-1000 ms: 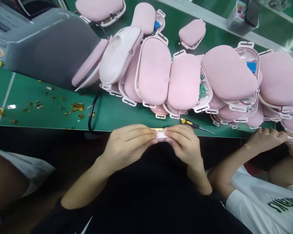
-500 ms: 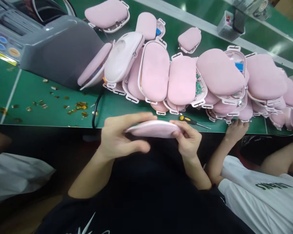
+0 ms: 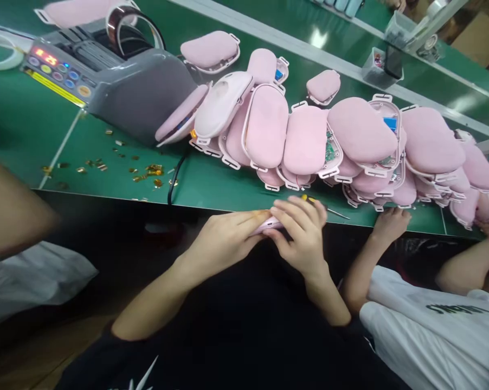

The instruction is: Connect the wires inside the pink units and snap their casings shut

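Note:
My left hand (image 3: 224,238) and my right hand (image 3: 299,230) meet just below the front edge of the green table (image 3: 212,187). Between them they grip a thin pink pad piece (image 3: 265,224), mostly hidden by the fingers, which are curled over it. A small yellow-handled screwdriver (image 3: 309,200) lies on the table edge right behind my right hand.
A long heap of pink padded shells (image 3: 309,138) in white frames runs across the table. A grey tape dispenser machine (image 3: 118,81) stands at the back left, with gold scraps (image 3: 147,172) and a black cable (image 3: 175,181) before it. A co-worker's hand (image 3: 388,222) rests at the right; another person's arm (image 3: 12,206) is at the left.
My hands have closed together over the pink piece, which was held out flat and visible half a second ago. The view has tilted up and left.

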A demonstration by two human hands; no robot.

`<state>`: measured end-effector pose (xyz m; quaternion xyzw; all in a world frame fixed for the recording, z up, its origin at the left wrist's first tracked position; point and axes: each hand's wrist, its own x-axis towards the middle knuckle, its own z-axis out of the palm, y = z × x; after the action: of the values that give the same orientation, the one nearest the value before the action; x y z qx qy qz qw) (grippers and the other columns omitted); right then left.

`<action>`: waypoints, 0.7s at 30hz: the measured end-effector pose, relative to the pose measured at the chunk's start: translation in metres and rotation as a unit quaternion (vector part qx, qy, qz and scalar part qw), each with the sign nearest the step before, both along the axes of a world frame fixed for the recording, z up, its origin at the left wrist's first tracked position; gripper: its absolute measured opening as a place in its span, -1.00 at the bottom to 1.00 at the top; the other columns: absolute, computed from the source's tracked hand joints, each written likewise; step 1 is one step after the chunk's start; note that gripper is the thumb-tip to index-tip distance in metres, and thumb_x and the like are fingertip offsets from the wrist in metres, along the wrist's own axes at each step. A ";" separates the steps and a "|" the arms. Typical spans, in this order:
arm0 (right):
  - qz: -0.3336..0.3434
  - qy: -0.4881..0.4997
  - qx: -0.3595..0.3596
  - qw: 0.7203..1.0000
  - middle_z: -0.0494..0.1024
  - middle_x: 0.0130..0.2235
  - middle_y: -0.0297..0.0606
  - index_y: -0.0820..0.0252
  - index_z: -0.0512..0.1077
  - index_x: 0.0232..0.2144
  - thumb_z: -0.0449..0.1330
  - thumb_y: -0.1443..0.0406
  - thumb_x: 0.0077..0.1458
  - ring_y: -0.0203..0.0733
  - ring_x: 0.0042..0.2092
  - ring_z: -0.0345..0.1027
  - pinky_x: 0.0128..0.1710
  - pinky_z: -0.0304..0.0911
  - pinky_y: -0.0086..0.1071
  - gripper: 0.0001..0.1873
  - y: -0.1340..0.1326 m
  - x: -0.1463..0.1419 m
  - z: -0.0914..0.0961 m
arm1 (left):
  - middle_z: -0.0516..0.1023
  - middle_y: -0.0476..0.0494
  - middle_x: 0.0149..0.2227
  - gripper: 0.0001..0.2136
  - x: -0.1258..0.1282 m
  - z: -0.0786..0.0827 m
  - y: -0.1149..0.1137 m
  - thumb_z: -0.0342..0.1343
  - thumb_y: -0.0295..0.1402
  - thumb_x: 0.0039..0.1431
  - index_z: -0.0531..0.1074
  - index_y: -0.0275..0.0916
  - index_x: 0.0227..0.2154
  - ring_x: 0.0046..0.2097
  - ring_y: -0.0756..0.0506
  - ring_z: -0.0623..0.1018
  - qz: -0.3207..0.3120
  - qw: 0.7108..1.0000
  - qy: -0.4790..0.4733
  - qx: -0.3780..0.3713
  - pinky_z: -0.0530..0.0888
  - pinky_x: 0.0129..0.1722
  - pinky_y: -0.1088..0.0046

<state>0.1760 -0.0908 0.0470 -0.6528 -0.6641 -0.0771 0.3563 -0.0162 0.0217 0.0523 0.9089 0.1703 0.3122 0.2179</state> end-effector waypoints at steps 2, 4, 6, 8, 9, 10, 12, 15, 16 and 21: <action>0.037 0.012 -0.032 0.999 0.74 -0.02 -0.27 -0.01 0.56 0.12 0.34 0.21 0.40 -0.05 0.06 0.58 0.30 0.28 -0.05 -0.73 0.007 0.000 0.000 | 0.78 -0.28 0.03 -0.78 0.002 -0.007 0.003 0.17 -0.38 0.52 0.57 -0.33 0.10 -0.02 -0.21 0.80 0.012 0.999 -0.019 0.025 0.74 0.02 0.33; 0.044 0.039 -0.024 0.998 0.75 -0.06 -0.27 0.04 0.58 0.05 0.31 0.21 0.43 -0.08 0.00 0.58 0.14 0.36 -0.12 -0.81 0.013 -0.002 -0.007 | 0.78 -0.30 0.02 -0.77 0.005 -0.015 0.005 0.19 -0.37 0.52 0.58 -0.36 0.09 -0.03 -0.21 0.80 0.009 0.999 -0.031 0.032 0.75 0.03 0.30; 0.033 0.054 -0.010 0.998 0.76 -0.07 -0.31 0.01 0.60 0.00 0.31 0.20 0.44 -0.10 -0.01 0.58 0.07 0.35 -0.13 -0.85 0.016 -0.003 -0.015 | 0.78 -0.31 0.02 -0.77 0.007 -0.020 0.008 0.19 -0.37 0.52 0.57 -0.39 0.09 -0.02 -0.22 0.80 -0.010 0.999 -0.028 0.029 0.75 0.02 0.27; 0.026 0.062 0.002 0.998 0.77 -0.08 -0.33 0.00 0.61 -0.01 0.30 0.20 0.45 -0.11 -0.02 0.59 0.05 0.33 -0.12 -0.87 0.016 -0.002 -0.021 | 0.77 -0.34 0.03 -0.76 0.008 -0.022 0.011 0.16 -0.38 0.53 0.56 -0.41 0.10 -0.01 -0.24 0.80 -0.028 0.999 -0.018 0.029 0.76 0.02 0.22; 0.028 0.064 0.002 0.998 0.77 -0.07 -0.33 0.00 0.61 0.00 0.30 0.20 0.45 -0.11 -0.02 0.59 0.05 0.32 -0.12 -0.86 0.016 -0.001 -0.023 | 0.77 -0.35 0.04 -0.76 0.009 -0.022 0.013 0.15 -0.38 0.53 0.55 -0.42 0.11 -0.01 -0.25 0.80 -0.035 0.999 -0.014 0.032 0.76 0.02 0.20; 0.031 0.067 0.001 0.997 0.77 -0.07 -0.32 0.00 0.61 0.00 0.30 0.20 0.45 -0.11 -0.02 0.59 0.04 0.31 -0.11 -0.85 0.016 0.000 -0.024 | 0.77 -0.36 0.03 -0.76 0.009 -0.022 0.014 0.15 -0.39 0.53 0.54 -0.42 0.11 -0.01 -0.25 0.80 -0.038 0.999 -0.015 0.036 0.76 0.01 0.19; 0.034 0.074 0.005 0.997 0.78 -0.07 -0.32 0.00 0.61 0.00 0.32 0.20 0.44 -0.11 -0.03 0.60 0.02 0.32 -0.11 -0.86 0.015 0.001 -0.025 | 0.77 -0.35 0.02 -0.78 0.010 -0.022 0.014 0.18 -0.42 0.51 0.54 -0.41 0.10 -0.02 -0.25 0.80 -0.034 0.998 -0.025 0.045 0.77 -0.01 0.18; 0.023 0.104 0.032 0.994 0.79 -0.12 -0.37 -0.03 0.63 -0.06 0.37 0.24 0.39 -0.13 -0.08 0.61 -0.03 0.35 -0.13 -0.90 0.013 -0.002 -0.026 | 0.79 -0.31 -0.02 -0.80 0.012 -0.024 0.011 0.22 -0.47 0.46 0.55 -0.37 0.07 -0.05 -0.24 0.81 -0.022 0.997 -0.045 0.057 0.78 -0.06 0.22; 0.016 0.116 0.041 0.992 0.79 -0.13 -0.38 -0.05 0.64 -0.08 0.39 0.24 0.38 -0.14 -0.10 0.62 -0.05 0.36 -0.13 -0.91 0.012 -0.003 -0.028 | 0.79 -0.30 -0.03 -0.81 0.013 -0.025 0.010 0.22 -0.48 0.45 0.55 -0.36 0.06 -0.07 -0.23 0.81 -0.017 0.997 -0.049 0.062 0.78 -0.09 0.23; -0.020 0.129 0.056 0.990 0.80 -0.18 -0.41 -0.12 0.67 -0.16 0.43 0.23 0.32 -0.10 -0.15 0.64 -0.09 0.41 -0.10 -0.93 0.008 -0.008 -0.036 | 0.80 -0.30 -0.09 -0.79 0.014 -0.032 0.003 0.20 -0.60 0.38 0.55 -0.38 0.02 -0.08 -0.23 0.81 -0.002 0.994 -0.055 0.090 0.76 -0.09 0.29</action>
<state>0.1679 -0.0828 0.0108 -0.6493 -0.5944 -0.0363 0.4731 -0.0025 0.0251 0.0200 0.9063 0.1274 0.3757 0.1455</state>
